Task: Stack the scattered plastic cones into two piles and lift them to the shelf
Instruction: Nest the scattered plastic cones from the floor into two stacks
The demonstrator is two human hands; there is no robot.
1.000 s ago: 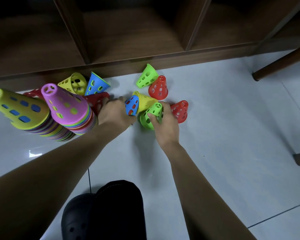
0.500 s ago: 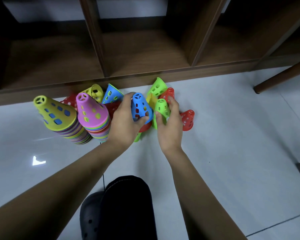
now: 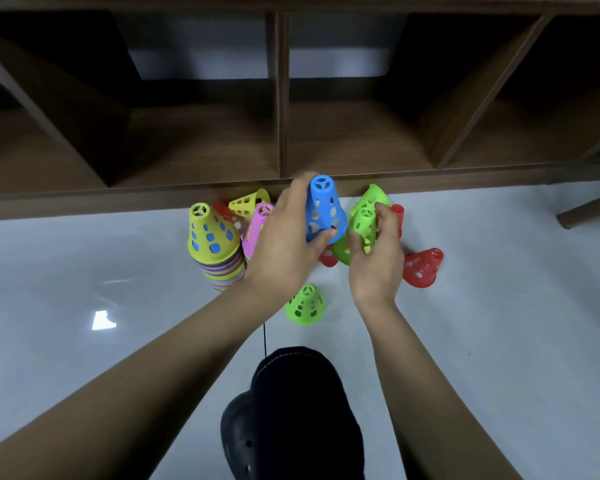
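My left hand grips a blue cone, held upright above the floor. My right hand grips a light green cone just to the right of it. Two piles stand at the left: one topped by a yellow cone, one topped by a pink cone partly hidden behind my left hand. A green cone stands alone on the floor below my hands. A red cone lies on its side to the right. More yellow, green and red cones lie behind, near the shelf.
A dark wooden shelf with open compartments runs along the back, its base on the pale tiled floor. A wooden furniture leg juts in at the right. My knee and a black shoe are at the bottom centre.
Both hands have risen with their cones, the blue one now upright and higher. A green cone now stands alone on the floor below the hands. The camera has tilted up toward the shelf.
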